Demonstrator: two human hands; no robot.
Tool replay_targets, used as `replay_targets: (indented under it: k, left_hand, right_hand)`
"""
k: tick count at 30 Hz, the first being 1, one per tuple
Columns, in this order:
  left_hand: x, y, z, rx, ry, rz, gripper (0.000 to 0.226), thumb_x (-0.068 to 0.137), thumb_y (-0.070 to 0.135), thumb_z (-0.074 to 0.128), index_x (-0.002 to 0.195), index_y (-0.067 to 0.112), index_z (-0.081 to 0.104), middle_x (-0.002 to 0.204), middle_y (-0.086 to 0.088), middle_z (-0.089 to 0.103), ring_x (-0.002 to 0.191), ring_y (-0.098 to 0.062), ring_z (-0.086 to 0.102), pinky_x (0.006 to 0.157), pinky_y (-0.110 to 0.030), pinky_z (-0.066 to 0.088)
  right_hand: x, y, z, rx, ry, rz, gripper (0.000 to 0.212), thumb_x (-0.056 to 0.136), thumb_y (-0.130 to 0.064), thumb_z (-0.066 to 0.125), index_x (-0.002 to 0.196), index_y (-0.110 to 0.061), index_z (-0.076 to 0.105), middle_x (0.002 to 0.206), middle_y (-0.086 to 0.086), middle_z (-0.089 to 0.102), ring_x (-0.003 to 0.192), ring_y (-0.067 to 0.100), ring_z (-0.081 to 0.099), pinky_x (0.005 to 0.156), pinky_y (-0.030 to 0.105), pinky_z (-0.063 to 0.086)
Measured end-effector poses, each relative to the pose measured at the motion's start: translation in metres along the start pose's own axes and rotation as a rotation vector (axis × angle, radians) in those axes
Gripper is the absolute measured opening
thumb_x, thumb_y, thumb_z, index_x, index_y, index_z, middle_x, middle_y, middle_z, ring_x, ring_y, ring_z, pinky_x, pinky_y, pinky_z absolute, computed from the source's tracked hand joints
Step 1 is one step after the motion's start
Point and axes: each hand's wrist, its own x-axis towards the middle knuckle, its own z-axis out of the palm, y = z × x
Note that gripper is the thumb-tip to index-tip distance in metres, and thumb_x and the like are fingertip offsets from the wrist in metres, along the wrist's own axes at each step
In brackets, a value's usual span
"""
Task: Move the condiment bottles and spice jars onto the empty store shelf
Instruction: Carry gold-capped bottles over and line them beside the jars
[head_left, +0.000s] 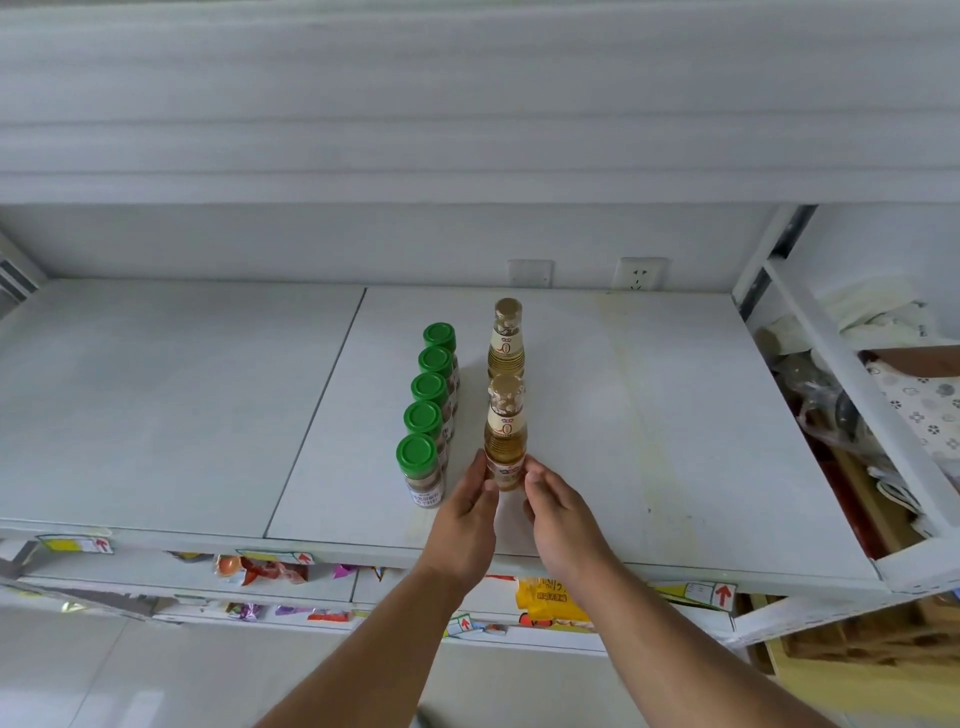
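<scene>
Several green-capped spice jars (420, 470) stand in a row front to back on the white shelf (649, 415). To their right are two amber condiment bottles with gold caps, one at the back (506, 338) and one in front (505, 431). My left hand (467, 519) and my right hand (558, 514) hold the front bottle's base from either side, fingertips on its lower label. The bottle stands upright on the shelf.
Two wall sockets (640, 274) sit behind the shelf. A white shelf upright (852, 395) bounds the right side, with bags and cloth beyond it. Snack packets (550, 603) lie on lower shelves. Broad bare shelf surface extends left and right of the rows.
</scene>
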Motion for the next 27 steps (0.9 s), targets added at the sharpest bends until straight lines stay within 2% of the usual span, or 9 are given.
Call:
replay_targets:
  k: [6, 10, 19, 21, 24, 27]
  left_hand:
    - [0.033, 0.011, 0.002, 0.075, 0.003, 0.040, 0.051, 0.109, 0.017, 0.042, 0.158, 0.030, 0.039, 0.154, 0.016, 0.048, 0.145, 0.000, 0.038, 0.124, -0.026, 0.024]
    - [0.051, 0.016, 0.005, 0.094, 0.025, 0.013, 0.053, 0.106, 0.030, 0.044, 0.159, 0.034, 0.037, 0.158, 0.015, 0.043, 0.147, -0.003, 0.034, 0.126, -0.030, 0.022]
    - [0.064, 0.018, 0.005, 0.094, 0.040, -0.013, 0.055, 0.104, 0.034, 0.044, 0.159, 0.036, 0.035, 0.162, 0.013, 0.038, 0.152, -0.006, 0.025, 0.129, -0.038, 0.016]
    - [0.064, 0.019, 0.005, 0.105, 0.035, -0.023, 0.060, 0.099, 0.042, 0.043, 0.158, 0.038, 0.035, 0.162, 0.014, 0.037, 0.154, -0.007, 0.022, 0.130, -0.040, 0.016]
    - [0.064, 0.021, 0.005, 0.112, 0.021, -0.033, 0.059, 0.100, 0.042, 0.043, 0.159, 0.038, 0.034, 0.163, 0.014, 0.036, 0.154, -0.006, 0.021, 0.130, -0.040, 0.014]
    - [0.060, 0.025, 0.004, 0.141, 0.026, -0.050, 0.065, 0.097, 0.048, 0.044, 0.160, 0.038, 0.031, 0.164, 0.014, 0.032, 0.155, -0.007, 0.017, 0.130, -0.039, 0.012]
  right_hand:
    - [0.035, -0.009, 0.003, 0.008, 0.059, -0.021, 0.043, 0.105, -0.044, 0.039, 0.145, -0.034, 0.054, 0.148, -0.011, 0.056, 0.137, 0.007, 0.049, 0.121, 0.042, 0.036]
    - [0.050, -0.018, 0.003, 0.021, 0.078, -0.020, 0.048, 0.100, -0.051, 0.039, 0.143, -0.038, 0.055, 0.145, -0.012, 0.057, 0.134, 0.009, 0.052, 0.119, 0.044, 0.039]
    - [0.055, -0.031, 0.001, 0.011, 0.063, 0.001, 0.041, 0.110, -0.039, 0.037, 0.148, -0.034, 0.051, 0.149, -0.010, 0.053, 0.134, 0.008, 0.049, 0.120, 0.038, 0.036]
    - [0.054, -0.032, 0.001, -0.010, 0.059, 0.002, 0.042, 0.110, -0.040, 0.035, 0.149, -0.035, 0.050, 0.146, -0.014, 0.052, 0.131, 0.005, 0.047, 0.119, 0.035, 0.036]
    - [0.052, -0.034, 0.000, -0.038, 0.058, 0.004, 0.042, 0.110, -0.041, 0.034, 0.149, -0.035, 0.048, 0.138, -0.019, 0.050, 0.127, 0.002, 0.045, 0.113, 0.028, 0.035]
    - [0.050, -0.034, -0.001, -0.026, 0.053, 0.016, 0.044, 0.109, -0.044, 0.034, 0.150, -0.035, 0.047, 0.149, -0.014, 0.050, 0.137, 0.008, 0.045, 0.120, 0.036, 0.035]
